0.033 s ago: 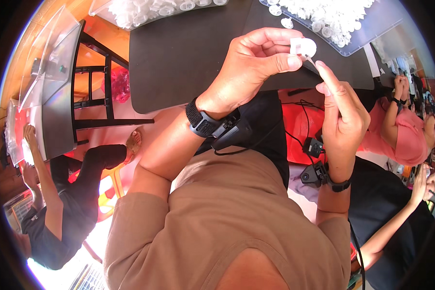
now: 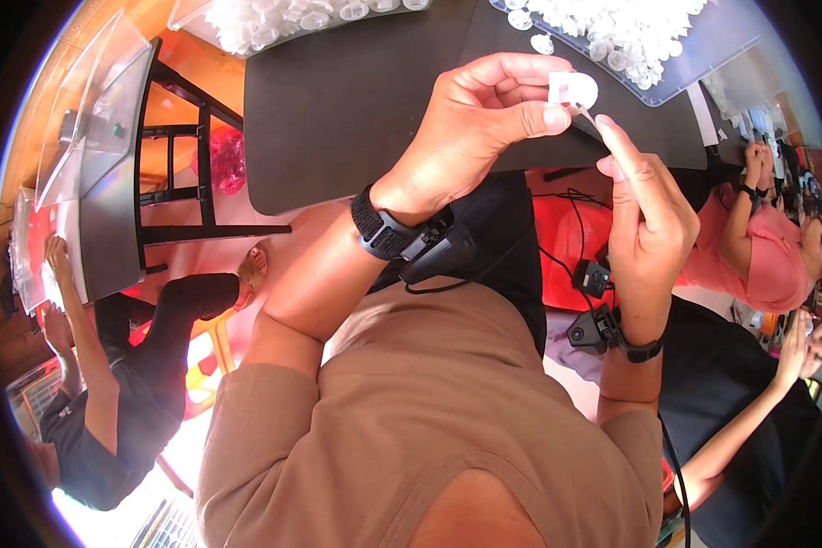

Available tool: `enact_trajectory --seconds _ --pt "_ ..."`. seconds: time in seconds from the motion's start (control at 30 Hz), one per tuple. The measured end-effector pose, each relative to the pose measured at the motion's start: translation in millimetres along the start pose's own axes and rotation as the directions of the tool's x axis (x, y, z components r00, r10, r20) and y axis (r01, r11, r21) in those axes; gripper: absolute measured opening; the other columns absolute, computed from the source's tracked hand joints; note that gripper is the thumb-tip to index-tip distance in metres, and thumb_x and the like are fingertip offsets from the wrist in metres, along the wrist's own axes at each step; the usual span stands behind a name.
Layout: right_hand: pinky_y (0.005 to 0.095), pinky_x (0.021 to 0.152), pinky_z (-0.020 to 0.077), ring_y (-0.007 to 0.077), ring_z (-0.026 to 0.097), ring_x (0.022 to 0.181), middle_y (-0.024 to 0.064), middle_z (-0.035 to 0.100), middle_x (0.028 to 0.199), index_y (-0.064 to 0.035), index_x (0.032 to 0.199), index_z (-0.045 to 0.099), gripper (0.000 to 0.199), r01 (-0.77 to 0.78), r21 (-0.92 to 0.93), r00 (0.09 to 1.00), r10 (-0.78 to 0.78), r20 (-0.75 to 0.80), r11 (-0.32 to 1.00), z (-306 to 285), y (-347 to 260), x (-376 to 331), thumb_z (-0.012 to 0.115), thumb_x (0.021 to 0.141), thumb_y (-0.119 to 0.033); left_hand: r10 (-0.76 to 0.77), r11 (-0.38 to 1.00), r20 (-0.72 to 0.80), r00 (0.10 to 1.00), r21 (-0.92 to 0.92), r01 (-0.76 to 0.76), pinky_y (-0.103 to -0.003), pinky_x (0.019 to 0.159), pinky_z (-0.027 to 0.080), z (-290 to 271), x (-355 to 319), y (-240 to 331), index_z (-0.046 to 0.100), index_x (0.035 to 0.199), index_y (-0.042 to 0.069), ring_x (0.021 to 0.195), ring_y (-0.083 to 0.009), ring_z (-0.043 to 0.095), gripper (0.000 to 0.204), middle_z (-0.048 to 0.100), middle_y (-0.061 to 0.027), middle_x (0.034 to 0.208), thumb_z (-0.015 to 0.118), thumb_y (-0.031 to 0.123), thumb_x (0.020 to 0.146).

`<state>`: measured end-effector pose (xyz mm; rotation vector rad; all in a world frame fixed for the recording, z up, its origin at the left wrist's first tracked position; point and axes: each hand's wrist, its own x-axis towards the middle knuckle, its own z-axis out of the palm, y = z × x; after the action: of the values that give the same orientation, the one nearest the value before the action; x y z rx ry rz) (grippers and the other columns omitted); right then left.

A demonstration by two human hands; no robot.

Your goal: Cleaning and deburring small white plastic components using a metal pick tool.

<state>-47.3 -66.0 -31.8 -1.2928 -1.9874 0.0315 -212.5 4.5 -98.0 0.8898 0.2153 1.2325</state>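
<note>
Over the dark table, my left hand [image 2: 484, 119] pinches a small white plastic part [image 2: 575, 89] between thumb and fingers. The part has a rounded end and a squarer end. Just right of it is my right hand [image 2: 647, 187], closed, with the index finger stretched along a thin, pale, blade-like tool [image 2: 585, 114]. The tip of this tool meets the lower edge of the white part. Most of the tool is hidden by the fingers, so its exact kind cannot be made out.
A clear tray [image 2: 653, 91] heaped with white plastic parts stands at the far right of the black table [image 2: 338, 119]. One loose part [image 2: 542, 44] lies beside it. Another filled tray [image 2: 288, 32] is at the far left. People sit on both sides; cables hang near my right forearm.
</note>
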Motion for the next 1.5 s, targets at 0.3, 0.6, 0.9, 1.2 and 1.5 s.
enact_trajectory --seconds 0.3,0.6,0.9,1.2,1.5 --pt "0.0290 0.060 0.0484 0.0210 0.060 0.064 0.0115 0.059 0.074 -0.0081 0.115 0.067 0.043 0.023 -0.028 1.000 -0.023 0.008 0.999 0 1 2 0.057 0.078 0.012 0.044 0.998 0.033 0.998 0.044 -0.045 -0.033 0.094 0.051 0 1 -3 0.058 0.118 0.001 0.104 -0.0185 0.061 0.036 0.063 -0.0126 0.114 0.065 -0.006 0.084" --pt "0.0337 0.054 0.0460 0.0266 0.057 0.060 0.0119 0.056 0.072 -0.0088 0.114 0.067 0.041 0.033 -0.101 0.990 -0.019 0.139 0.994 -9 -2 7 0.055 0.078 0.008 0.057 0.979 0.040 0.998 0.194 -0.064 -0.031 0.092 0.051 -3 1 0 0.062 0.113 -0.001 0.100 -0.0170 0.063 0.032 0.065 -0.0112 0.110 0.066 -0.007 0.082" --pt "0.0377 0.050 0.0428 0.0301 0.056 0.059 0.0098 0.052 0.070 -0.0119 0.108 0.067 0.035 0.135 -0.354 0.938 -0.004 0.348 0.926 -21 -5 18 0.056 0.077 0.000 0.079 0.906 0.066 0.995 0.411 -0.099 -0.028 0.085 0.054 -11 1 -5 0.067 0.105 0.000 0.095 -0.0148 0.062 0.028 0.063 -0.0098 0.111 0.063 -0.013 0.080" --pt "0.0383 0.052 0.0472 0.0261 0.062 0.062 0.0068 0.058 0.074 -0.0113 0.105 0.067 0.031 0.265 -0.511 0.894 -0.010 0.447 0.818 -15 -5 20 0.057 0.076 -0.005 0.014 0.869 0.053 0.998 0.493 -0.038 -0.026 0.086 0.052 -16 1 -15 0.067 0.106 0.000 0.094 -0.0131 0.060 0.029 0.063 -0.0083 0.109 0.064 -0.013 0.079" --pt "0.0394 0.054 0.0491 0.0291 0.063 0.064 0.0077 0.061 0.074 -0.0122 0.105 0.068 0.031 0.187 -0.467 0.900 0.039 0.434 0.864 -2 9 15 0.057 0.077 -0.005 -0.134 0.923 -0.060 0.989 0.355 0.147 -0.026 0.089 0.050 -27 -3 -28 0.065 0.111 -0.001 0.096 -0.0120 0.062 0.028 0.067 -0.0072 0.105 0.065 -0.006 0.083"
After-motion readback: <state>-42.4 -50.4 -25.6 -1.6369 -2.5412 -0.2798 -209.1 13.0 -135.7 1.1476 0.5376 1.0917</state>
